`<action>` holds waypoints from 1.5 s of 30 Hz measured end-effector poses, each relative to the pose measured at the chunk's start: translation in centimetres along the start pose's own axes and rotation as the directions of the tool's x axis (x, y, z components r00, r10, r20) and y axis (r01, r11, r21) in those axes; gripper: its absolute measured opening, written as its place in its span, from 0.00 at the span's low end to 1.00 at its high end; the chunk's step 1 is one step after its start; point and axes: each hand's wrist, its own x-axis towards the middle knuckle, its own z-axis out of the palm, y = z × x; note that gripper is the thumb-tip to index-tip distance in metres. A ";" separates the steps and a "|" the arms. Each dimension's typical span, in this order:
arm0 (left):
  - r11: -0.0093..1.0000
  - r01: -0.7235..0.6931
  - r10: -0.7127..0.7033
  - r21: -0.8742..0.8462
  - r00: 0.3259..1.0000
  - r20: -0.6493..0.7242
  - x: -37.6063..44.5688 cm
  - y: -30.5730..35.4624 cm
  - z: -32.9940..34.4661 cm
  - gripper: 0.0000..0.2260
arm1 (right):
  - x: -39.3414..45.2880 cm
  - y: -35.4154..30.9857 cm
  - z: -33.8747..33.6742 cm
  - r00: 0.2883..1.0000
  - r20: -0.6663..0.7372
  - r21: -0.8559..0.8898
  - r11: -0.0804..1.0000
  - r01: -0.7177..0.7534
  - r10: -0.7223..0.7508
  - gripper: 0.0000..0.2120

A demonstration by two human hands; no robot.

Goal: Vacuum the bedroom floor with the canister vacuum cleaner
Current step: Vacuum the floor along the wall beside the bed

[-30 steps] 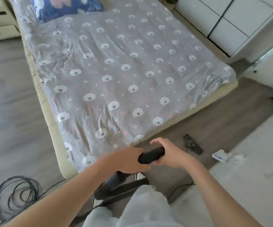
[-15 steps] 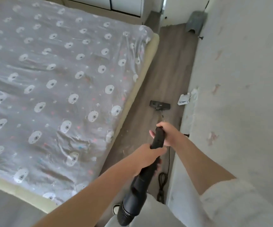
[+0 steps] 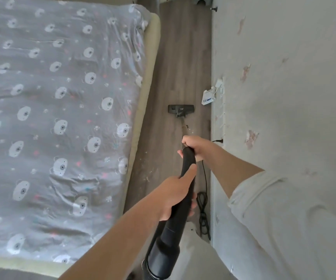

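Both hands hold the black vacuum wand handle (image 3: 186, 164). My left hand (image 3: 175, 194) grips its lower, thicker part, thumb lying along the top. My right hand (image 3: 196, 146) grips the upper end, where the thin metal tube begins. The tube runs forward to the black floor nozzle (image 3: 180, 109), which lies flat on the grey wood floor (image 3: 181, 57) in the narrow strip between bed and wall. The ribbed hose end (image 3: 159, 257) leaves the frame at the bottom. The canister is out of sight.
A bed (image 3: 151, 81) with a grey bear-print sheet fills the left. A scuffed white wall (image 3: 284, 98) closes the right. A white packet (image 3: 207, 98) lies by the wall near the nozzle. A black cord (image 3: 203, 211) runs along the wall base. Small white crumbs dot the floor.
My view has swung right, from the bed's foot to along the floor strip by the wall. The wand now points straight ahead and the nozzle sits squarely in the strip.
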 end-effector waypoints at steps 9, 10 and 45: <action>0.994 0.081 -0.089 0.072 0.990 0.108 -11.6 -11.0 -1.7 0.19 | -9.5 14.8 2.9 0.997 0.029 0.254 0.964 -0.083 0.078 0.06; 0.994 0.090 -0.098 0.069 0.988 0.119 -12.7 -11.8 -2.0 0.17 | -10.6 16.4 3.4 0.996 0.032 0.268 0.960 -0.085 0.079 0.07; 0.997 0.064 -0.069 0.036 0.985 0.159 1.3 -4.9 6.4 0.19 | -2.7 8.4 -7.6 0.993 -0.099 0.296 0.955 -0.032 0.064 0.09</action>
